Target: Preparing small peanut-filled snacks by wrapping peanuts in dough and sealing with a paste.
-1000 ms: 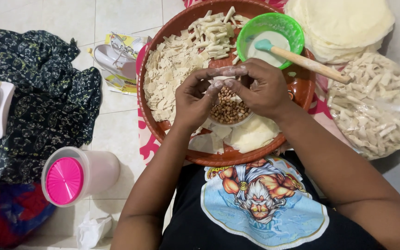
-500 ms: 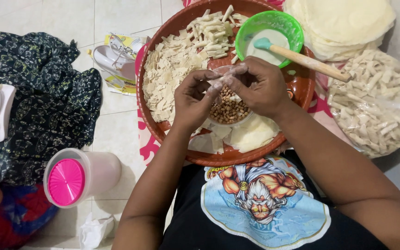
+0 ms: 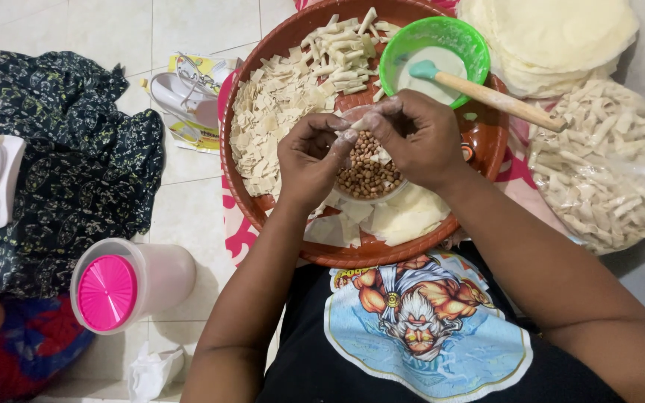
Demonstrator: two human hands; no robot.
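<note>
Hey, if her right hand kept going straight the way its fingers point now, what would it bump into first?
The right hand points across toward the left hand, and their fingertips already pinch a small pale dough piece between them. So it would meet that piece and the left fingers first, above the small bowl of nuts.

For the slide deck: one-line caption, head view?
Both hands pinch a small dough piece over a bowl of peanuts.

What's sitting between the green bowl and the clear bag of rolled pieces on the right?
In the head view, the wooden handle of a teal-tipped spatula runs from the green bowl toward the clear bag, over the brown tray's rim.
</note>
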